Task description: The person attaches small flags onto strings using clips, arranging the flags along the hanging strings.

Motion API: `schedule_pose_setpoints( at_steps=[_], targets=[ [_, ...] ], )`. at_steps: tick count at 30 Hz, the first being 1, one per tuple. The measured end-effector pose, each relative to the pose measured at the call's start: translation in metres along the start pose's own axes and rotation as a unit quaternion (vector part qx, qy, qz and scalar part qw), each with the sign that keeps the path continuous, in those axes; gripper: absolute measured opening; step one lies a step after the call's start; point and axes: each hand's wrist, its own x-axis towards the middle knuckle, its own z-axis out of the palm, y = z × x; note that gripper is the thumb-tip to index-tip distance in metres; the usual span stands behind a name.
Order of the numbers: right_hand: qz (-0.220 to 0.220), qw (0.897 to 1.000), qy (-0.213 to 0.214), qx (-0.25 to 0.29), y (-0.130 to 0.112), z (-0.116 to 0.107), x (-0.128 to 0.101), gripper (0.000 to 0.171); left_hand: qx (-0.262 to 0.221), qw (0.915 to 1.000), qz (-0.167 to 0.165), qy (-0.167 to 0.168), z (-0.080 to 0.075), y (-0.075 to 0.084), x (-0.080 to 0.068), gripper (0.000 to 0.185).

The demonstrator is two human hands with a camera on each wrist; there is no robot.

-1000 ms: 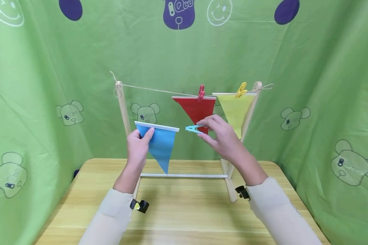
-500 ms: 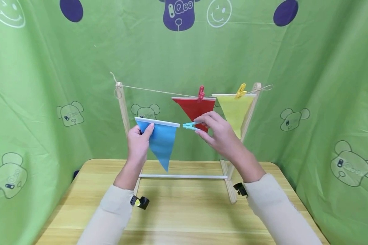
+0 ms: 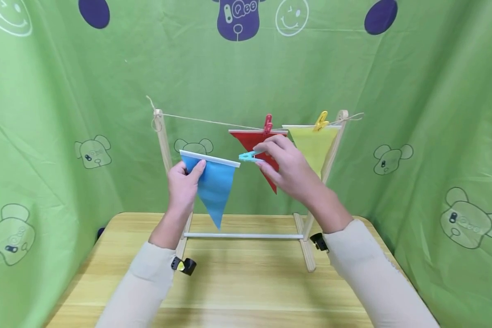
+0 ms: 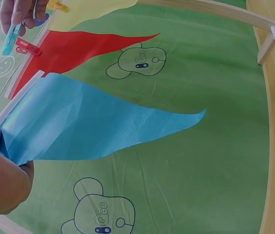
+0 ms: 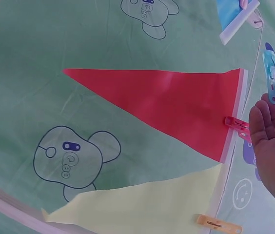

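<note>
Below the string (image 3: 213, 121), the left hand (image 3: 183, 187) pinches the blue pennant (image 3: 213, 187) (top corner) while the right hand (image 3: 289, 171) pinches a turquoise clothespin (image 3: 248, 157).

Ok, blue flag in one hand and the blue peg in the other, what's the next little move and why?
Probably lift the blue flag until its white top edge meets the string. The left hand holds it below the line, left of the pegged red flag, and the right hand pinches the blue peg beside it.
</note>
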Motion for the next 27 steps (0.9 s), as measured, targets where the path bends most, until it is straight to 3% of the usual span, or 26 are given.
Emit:
schedule_pose_setpoints(
  at_steps=[22,27],
  targets=[
    [-0.009,0.999,-0.025,-0.039,0.001,-0.005,0.032,0.032,-0.023,0.9993,0.004,0.030,0.002,0.011,0.016,0.022],
    [-0.037,0.999,-0.023,-0.032,-0.001,-0.004,0.041,0.029,-0.040,0.9984,0.014,0.038,0.002,0.013,0.023,0.019]
  ],
)
